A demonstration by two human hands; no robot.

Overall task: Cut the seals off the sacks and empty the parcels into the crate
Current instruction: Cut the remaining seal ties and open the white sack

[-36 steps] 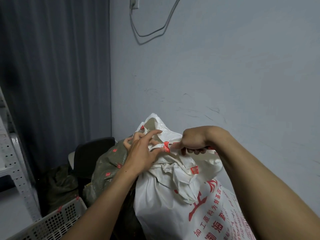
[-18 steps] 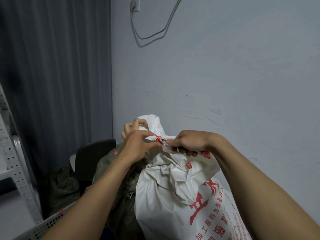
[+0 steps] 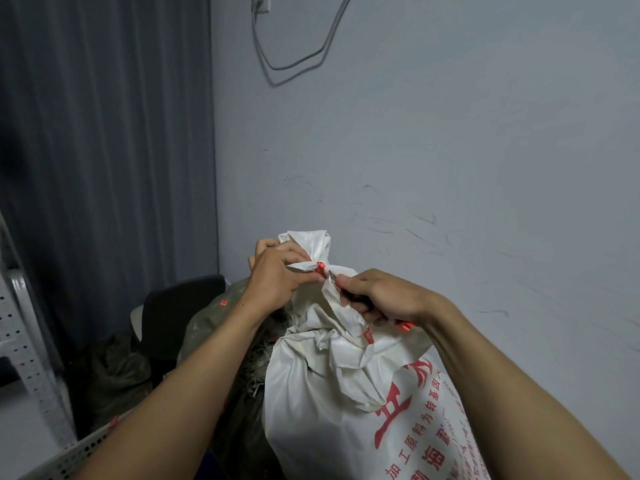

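Note:
A white woven sack [image 3: 346, 403] with red printed characters stands in front of me, its neck bunched and tied. A red seal [image 3: 320, 266] sits on the gathered neck. My left hand [image 3: 277, 282] grips the bunched neck right beside the seal. My right hand [image 3: 377, 296] holds a small cutter with a red handle end [image 3: 404, 327]; its metal tip [image 3: 333, 273] touches the seal. Behind the white sack leans a dark green sack [image 3: 204, 327] with red tags.
The rim of a white perforated crate [image 3: 79, 452] shows at lower left. A black chair back [image 3: 180, 306] stands behind the sacks, a grey metal shelf upright [image 3: 20, 327] at far left. A curtain covers the left wall; a cable hangs on the grey wall.
My left hand went from fingers spread over the sack top to gripping the neck by the seal. My right hand brought the cutter tip up to the seal.

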